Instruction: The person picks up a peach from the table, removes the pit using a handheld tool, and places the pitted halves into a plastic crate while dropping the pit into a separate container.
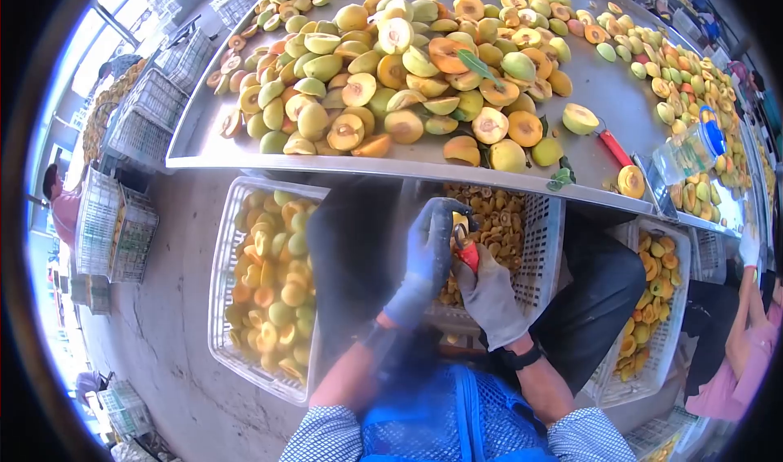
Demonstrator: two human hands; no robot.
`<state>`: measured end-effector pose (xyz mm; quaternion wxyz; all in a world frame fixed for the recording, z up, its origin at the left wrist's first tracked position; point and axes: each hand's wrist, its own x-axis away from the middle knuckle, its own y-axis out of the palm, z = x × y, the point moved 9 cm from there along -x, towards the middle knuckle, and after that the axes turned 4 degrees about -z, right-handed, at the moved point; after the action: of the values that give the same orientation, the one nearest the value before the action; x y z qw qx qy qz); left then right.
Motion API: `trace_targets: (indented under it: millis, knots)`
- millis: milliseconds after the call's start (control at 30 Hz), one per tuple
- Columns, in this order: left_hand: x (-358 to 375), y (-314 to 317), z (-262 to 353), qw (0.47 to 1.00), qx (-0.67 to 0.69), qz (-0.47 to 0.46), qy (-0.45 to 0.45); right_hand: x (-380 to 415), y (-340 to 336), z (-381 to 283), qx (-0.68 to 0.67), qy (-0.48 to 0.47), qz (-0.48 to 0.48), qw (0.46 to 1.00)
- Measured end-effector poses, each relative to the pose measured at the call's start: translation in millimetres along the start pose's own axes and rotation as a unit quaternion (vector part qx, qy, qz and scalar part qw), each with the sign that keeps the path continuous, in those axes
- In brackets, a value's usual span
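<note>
My left hand, in a blue-and-grey glove, is closed around an apricot half. Its fingers partly cover the fruit. In a grey glove, my right hand grips a red-handled pitting tool, whose curved metal loop is right at the fruit. Both hands meet above a crate of pits between my knees. On the metal table in front lies a big heap of halved apricots. A second red-handled tool rests there beside a cut half.
A white crate of apricot halves stands left of my leg, another crate to the right. A clear plastic jar with a blue lid is on the table. Stacked crates line the left. A person in pink sits at right.
</note>
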<state>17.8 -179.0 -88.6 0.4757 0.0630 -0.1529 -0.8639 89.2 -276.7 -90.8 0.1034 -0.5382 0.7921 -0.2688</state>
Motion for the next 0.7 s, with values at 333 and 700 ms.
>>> trace_targets:
  millis: [333,700]
  knots:
    - [-5,-6,-3,0.993,-0.118,-0.01,0.007,0,12,11,-0.052,-0.037,0.011,0.998]
    - [-2,0,0,0.986,-0.153,0.037,0.052,1,7,11,-0.081,0.009,0.013,0.997]
